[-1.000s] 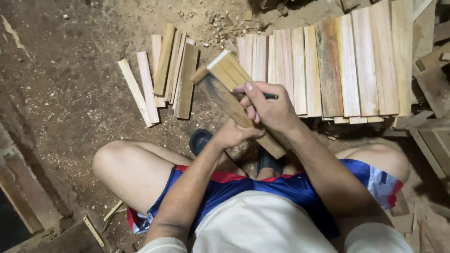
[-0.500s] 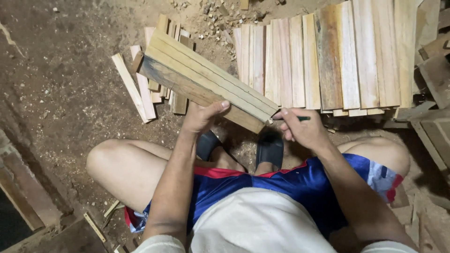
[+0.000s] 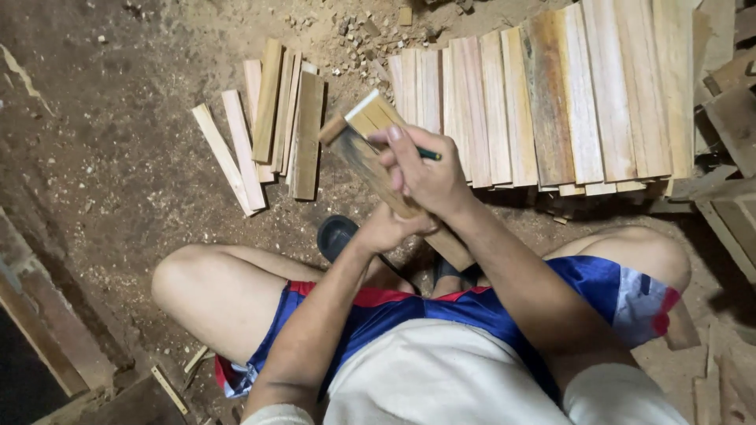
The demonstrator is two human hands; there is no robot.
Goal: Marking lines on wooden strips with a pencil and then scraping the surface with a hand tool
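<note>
- The brown dirt floor (image 3: 118, 157), strewn with sawdust and wood chips, carries everything in view.
- A wide row of long pale and reddish wooden slats (image 3: 551, 102) lies side by side on the floor at the upper right, well beyond the person's knees.
- A smaller loose pile of short light-brown wooden strips (image 3: 276, 118) lies on the floor at the upper left, apart from the wide row.
- A bundle of flat yellowish wooden boards with one dark greyish face (image 3: 378, 157) is held tilted in the air above the person's lap, between the two stacks; its upper end points away and to the left, and its lower end dips towards the feet.
- The right hand (image 3: 425, 177) lies across the top of the bundle, fingers curled and pinching a thin dark green pencil (image 3: 429, 154) whose visible end points right.
- The left hand (image 3: 386, 228) is closed around the lower part of the bundle from underneath, just below the right hand and touching it.
- A black sandal (image 3: 335, 234) shows on the floor just under the left wrist.
</note>
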